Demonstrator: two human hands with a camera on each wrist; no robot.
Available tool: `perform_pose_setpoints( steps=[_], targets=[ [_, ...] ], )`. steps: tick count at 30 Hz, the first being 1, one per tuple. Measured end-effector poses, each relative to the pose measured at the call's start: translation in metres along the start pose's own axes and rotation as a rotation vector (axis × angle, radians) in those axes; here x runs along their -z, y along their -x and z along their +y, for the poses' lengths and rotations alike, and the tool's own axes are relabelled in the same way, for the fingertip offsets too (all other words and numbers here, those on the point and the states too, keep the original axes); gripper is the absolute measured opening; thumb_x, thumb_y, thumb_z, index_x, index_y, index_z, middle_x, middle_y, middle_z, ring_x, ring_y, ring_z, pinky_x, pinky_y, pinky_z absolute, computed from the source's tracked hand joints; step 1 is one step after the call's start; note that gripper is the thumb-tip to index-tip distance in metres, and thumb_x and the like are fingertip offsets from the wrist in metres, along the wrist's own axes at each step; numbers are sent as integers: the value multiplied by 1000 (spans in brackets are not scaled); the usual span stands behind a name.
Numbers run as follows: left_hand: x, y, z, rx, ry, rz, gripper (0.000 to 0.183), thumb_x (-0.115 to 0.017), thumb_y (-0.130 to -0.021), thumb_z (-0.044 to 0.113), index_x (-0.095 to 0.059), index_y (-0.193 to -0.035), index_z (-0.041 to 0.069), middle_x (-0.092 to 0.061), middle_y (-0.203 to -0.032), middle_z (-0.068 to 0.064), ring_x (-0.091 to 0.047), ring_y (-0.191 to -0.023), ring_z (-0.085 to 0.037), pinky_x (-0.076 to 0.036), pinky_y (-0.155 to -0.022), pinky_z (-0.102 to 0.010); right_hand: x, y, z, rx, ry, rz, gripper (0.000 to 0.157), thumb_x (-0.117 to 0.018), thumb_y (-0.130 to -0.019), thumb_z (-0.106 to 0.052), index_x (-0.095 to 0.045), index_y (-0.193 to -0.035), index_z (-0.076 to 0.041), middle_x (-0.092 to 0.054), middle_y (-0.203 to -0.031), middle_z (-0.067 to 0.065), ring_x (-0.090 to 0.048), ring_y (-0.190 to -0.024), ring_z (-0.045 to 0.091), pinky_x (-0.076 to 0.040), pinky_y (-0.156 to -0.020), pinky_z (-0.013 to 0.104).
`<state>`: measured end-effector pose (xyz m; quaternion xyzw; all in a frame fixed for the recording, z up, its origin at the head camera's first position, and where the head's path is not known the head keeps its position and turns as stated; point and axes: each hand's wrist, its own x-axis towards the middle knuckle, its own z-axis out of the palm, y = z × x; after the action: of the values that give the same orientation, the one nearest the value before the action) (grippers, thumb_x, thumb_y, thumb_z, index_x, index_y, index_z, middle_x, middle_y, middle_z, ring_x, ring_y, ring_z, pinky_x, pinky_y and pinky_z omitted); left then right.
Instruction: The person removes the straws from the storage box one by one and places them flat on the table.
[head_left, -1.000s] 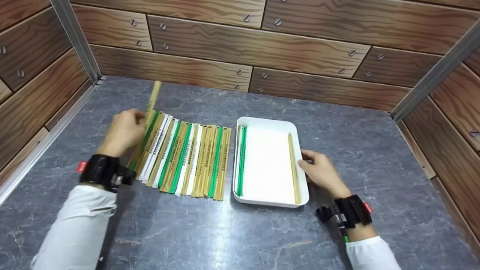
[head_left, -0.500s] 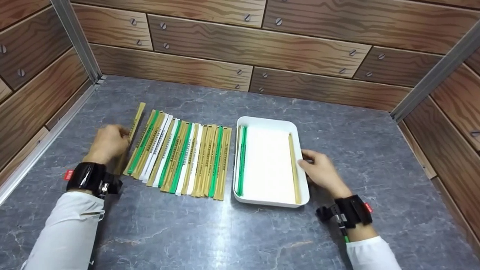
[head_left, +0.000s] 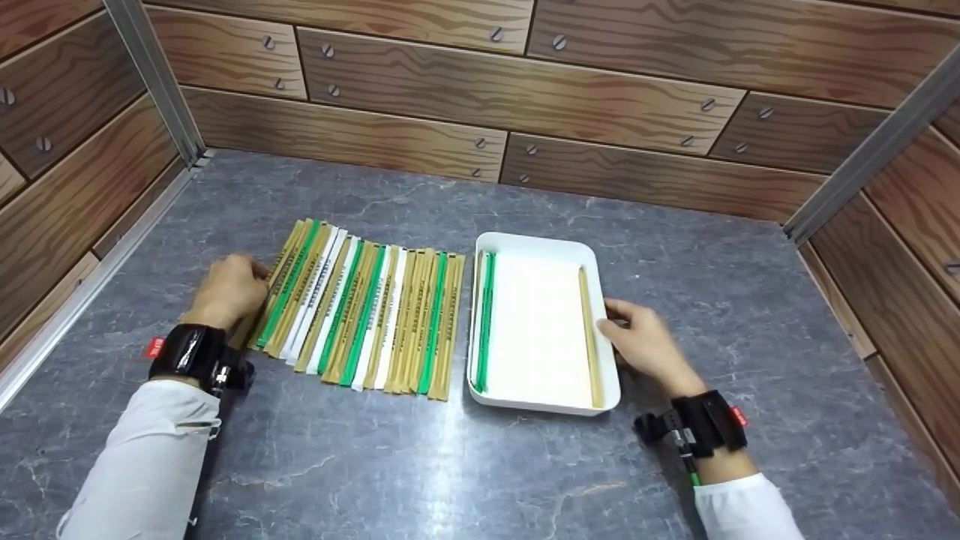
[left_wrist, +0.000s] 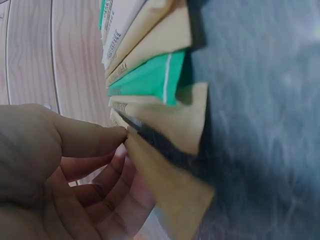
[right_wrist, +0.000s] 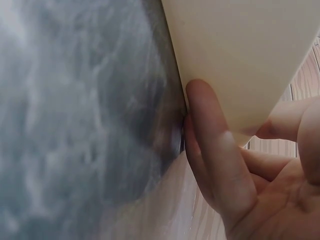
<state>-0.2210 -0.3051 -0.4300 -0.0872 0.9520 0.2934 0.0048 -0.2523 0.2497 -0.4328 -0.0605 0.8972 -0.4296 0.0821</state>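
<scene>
In the head view my left hand (head_left: 232, 289) is low at the left end of a row of brown, green and white paper-wrapped sticks (head_left: 367, 315). The left wrist view shows thumb and finger pinching a brown paper-wrapped stick (left_wrist: 170, 185), angled beside the end one of the row. My right hand (head_left: 637, 341) holds the right side of a white tray (head_left: 540, 412), thumb at the rim. Its fingers (right_wrist: 212, 135) lie against the outer wall in the right wrist view. Inside the tray are a green stick (head_left: 485, 322) at left and a brown stick (head_left: 589, 337) at right.
The row lies close to the tray's left side on a grey marbled table (head_left: 360, 465). Wood-patterned walls (head_left: 420, 112) stand behind and at both sides, with metal corner posts (head_left: 150, 79).
My left hand lowers the brown stick from a raised angle at the row's left, then brings it right, up against the row. The right hand and tray stay put.
</scene>
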Motion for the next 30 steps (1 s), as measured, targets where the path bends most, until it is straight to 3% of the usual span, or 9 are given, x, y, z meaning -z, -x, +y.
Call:
perform_pose_setpoints(
  steps=[6,13,30],
  targets=[
    [-2,0,2,20,1,-1,38,-55,-92,13,-68,-117,-11,-63,-122,-40,-61,-109,-55,-50,-92,-65,0,1,0,5,26,4,52,-54,-105,-15,-45,-152,7,-60,-137,29,-69,-109,33,-62,-70,30],
    [-4,-1,3,26,4,-2,39,-54,-97,17,-66,-121,-10,-61,-126,-40,-58,-114,-57,-47,-96,-67,0,1,0,9,29,13,52,-55,-105,-15,-45,-151,8,-61,-137,29,-69,-109,33,-62,-70,29],
    [-7,-1,3,22,34,-11,40,-53,-96,13,-64,-124,-12,-61,-126,-38,-58,-114,-55,-47,-98,-65,0,1,-1,17,21,6,53,-55,-105,-15,-44,-151,10,-60,-137,30,-69,-106,31,-61,-68,29]
  ],
)
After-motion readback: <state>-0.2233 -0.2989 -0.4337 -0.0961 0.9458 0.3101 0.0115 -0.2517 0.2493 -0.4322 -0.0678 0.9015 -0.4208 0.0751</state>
